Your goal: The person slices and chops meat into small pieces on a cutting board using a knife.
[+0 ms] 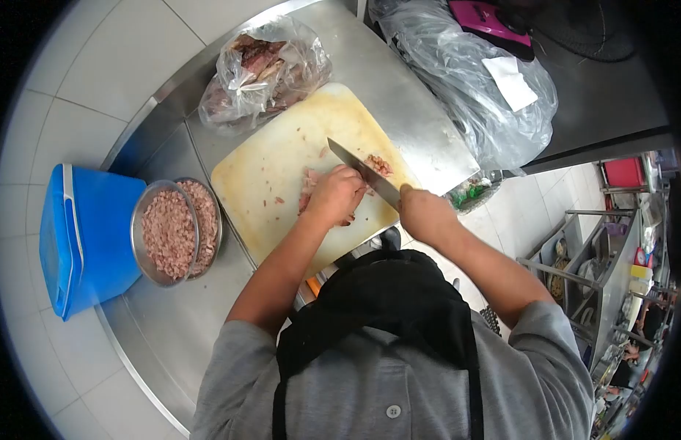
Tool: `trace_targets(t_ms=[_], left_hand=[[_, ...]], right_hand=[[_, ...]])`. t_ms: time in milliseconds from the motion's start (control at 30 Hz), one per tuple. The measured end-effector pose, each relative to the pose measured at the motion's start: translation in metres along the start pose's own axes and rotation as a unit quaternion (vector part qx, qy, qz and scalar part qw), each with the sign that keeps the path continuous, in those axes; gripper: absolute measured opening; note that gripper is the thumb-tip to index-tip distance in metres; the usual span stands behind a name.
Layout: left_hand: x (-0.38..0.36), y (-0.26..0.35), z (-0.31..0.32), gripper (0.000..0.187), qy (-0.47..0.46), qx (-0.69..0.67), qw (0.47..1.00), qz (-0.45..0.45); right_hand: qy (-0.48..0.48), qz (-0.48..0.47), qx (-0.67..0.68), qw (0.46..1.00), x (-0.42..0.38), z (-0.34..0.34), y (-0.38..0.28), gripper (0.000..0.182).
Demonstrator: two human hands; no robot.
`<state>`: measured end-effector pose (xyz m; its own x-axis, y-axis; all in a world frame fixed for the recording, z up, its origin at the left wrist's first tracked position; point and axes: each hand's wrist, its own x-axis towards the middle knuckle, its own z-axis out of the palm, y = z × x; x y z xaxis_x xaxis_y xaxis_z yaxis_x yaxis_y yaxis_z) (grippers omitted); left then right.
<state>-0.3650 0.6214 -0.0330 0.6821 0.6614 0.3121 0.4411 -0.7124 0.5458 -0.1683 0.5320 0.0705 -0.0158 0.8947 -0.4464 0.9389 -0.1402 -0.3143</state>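
Note:
On a yellowed white cutting board (260, 158), my left hand (336, 193) presses down on a piece of pinkish meat (309, 183), its fingers curled beside the blade. My right hand (426, 213) is wrapped round the handle of a large kitchen knife (364, 172). The blade points away to the upper left, close to my left fingertips. Chopped meat bits (379, 166) lie on the far side of the blade, and small scraps dot the board. Part of the meat is hidden under my left hand.
A clear plastic bag (300, 66) with meat pieces sits behind the board. Left of it, two metal bowls (138, 235) hold diced meat, next to a blue cooler box (105, 227). A large plastic bag (436, 88) lies at the back right, and metal shelving (601, 257) stands further right.

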Motion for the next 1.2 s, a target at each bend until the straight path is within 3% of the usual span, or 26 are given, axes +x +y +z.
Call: trace_targets(t_ms=[100,133,200,267,300,367,400,433,500,533,667,733,767,833,933,1033,1067,1133,1200], left_hand=[[0.000,0.007,-0.010,0.005,0.024,0.005,1.000,0.018],[-0.001,0.003,-0.014,0.005,0.023,0.006,1.000,0.018],[-0.007,-0.012,-0.030,0.008,0.150,-0.009,0.988,-0.030],[-0.006,-0.028,-0.048,0.012,0.174,0.062,0.971,-0.149],[-0.002,-0.035,-0.052,0.012,0.178,0.066,0.970,-0.149],[0.002,-0.047,-0.055,0.017,0.133,0.123,0.948,-0.262],[0.006,-0.055,-0.048,0.018,0.119,0.110,0.950,-0.266],[0.010,-0.062,-0.041,0.018,0.125,0.112,0.950,-0.264],[0.014,-0.070,-0.030,0.014,0.043,0.119,0.969,-0.212],[0.016,-0.069,-0.028,0.012,0.055,0.104,0.974,-0.192],[0.012,-0.065,-0.048,0.010,-0.009,0.059,0.986,-0.156],[0.010,-0.053,-0.065,0.017,-0.172,0.014,0.972,-0.161],[0.004,-0.046,-0.065,0.017,-0.172,0.016,0.971,-0.162],[-0.016,-0.027,-0.062,0.033,-0.023,0.023,0.995,-0.098],[-0.035,-0.016,-0.075,0.049,0.032,0.033,0.983,-0.177],[-0.048,-0.007,-0.052,0.051,0.102,0.064,0.972,-0.202],[-0.046,0.006,-0.039,0.051,0.102,0.064,0.972,-0.202],[-0.040,0.030,-0.014,0.049,0.131,0.208,0.953,-0.177],[-0.040,0.027,-0.006,0.049,0.122,0.198,0.957,-0.172]], right_hand=[[-0.008,-0.031,-0.010,0.999,-0.004,-0.019,-0.005,0.020],[-0.035,-0.002,-0.001,0.999,-0.012,-0.026,-0.010,0.020],[-0.043,0.024,0.010,0.999,-0.018,-0.009,-0.010,0.020],[-0.057,0.057,0.027,0.996,-0.014,0.005,-0.007,0.022],[-0.055,0.052,0.026,0.997,-0.007,0.007,-0.003,0.022],[-0.033,0.016,0.057,0.998,0.000,0.005,0.005,0.028],[-0.033,0.005,0.058,0.998,-0.001,-0.003,0.008,0.030],[-0.028,0.002,0.055,0.998,0.000,-0.005,0.010,0.030],[-0.021,0.025,0.056,0.998,0.002,-0.002,0.013,0.031],[-0.021,0.022,0.057,0.998,0.002,-0.001,0.014,0.031],[-0.028,0.020,0.072,0.997,0.005,0.000,0.018,0.031],[-0.030,0.020,0.075,0.997,0.007,0.002,0.022,0.031],[-0.026,0.015,0.078,0.997,0.008,0.005,0.025,0.031],[-0.024,0.007,0.080,0.996,0.008,0.007,0.024,0.031],[-0.026,0.019,0.073,0.997,0.004,0.006,0.022,0.030],[-0.011,-0.003,0.068,0.998,0.005,0.007,0.022,0.030],[-0.007,-0.004,0.070,0.998,0.003,0.005,0.022,0.030],[-0.004,-0.013,0.061,0.998,0.004,0.000,0.020,0.030],[-0.001,0.000,0.061,0.998,0.002,0.000,0.018,0.030]])
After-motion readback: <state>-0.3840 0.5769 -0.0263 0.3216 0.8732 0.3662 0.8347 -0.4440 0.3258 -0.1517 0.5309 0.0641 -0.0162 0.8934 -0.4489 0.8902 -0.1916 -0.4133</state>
